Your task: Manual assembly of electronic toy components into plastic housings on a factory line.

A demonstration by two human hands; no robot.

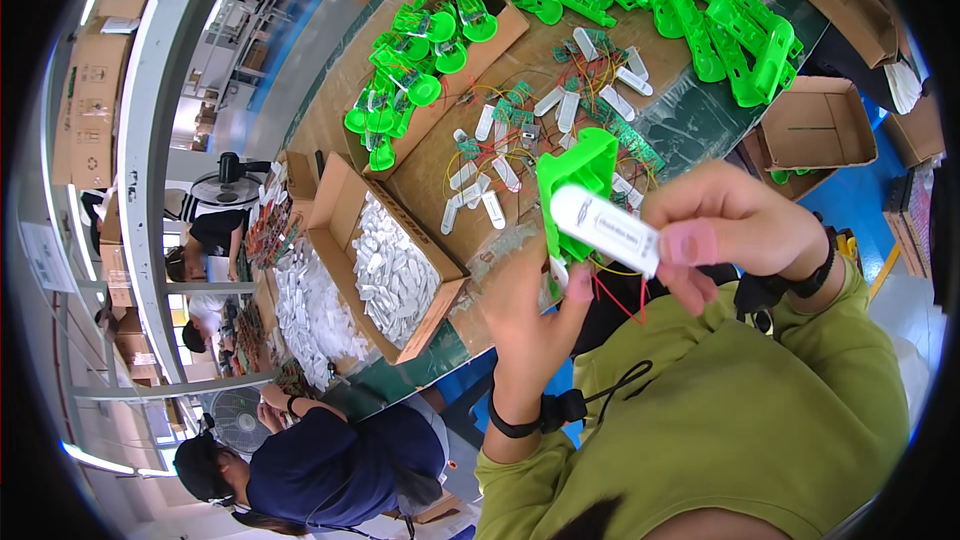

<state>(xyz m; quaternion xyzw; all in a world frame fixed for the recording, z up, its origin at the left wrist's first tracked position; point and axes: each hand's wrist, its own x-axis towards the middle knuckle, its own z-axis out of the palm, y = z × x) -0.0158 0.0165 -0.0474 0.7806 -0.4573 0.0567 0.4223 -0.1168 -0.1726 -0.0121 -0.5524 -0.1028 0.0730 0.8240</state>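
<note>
My left hand (530, 315) is closed on a bright green plastic housing (590, 162), held up over the table's near edge. My right hand (735, 225) pinches one end of a white oblong plastic piece (598, 224) with small print on it. That piece is in front of the housing and covers part of it; whether the two touch, I cannot tell. Thin red and yellow wires (618, 302) hang below, between my hands. Pink covers sit on a fingertip of my right hand and on a digit of my left.
Beyond my hands lie green circuit boards (520, 95) wired to white pieces. Green housings fill a carton (470, 75) and form a pile (690, 10). Loose white pieces fill a cardboard box (440, 290) and a plastic bag (310, 305). A co-worker (340, 465) sits at left; a carton (820, 125) stands right.
</note>
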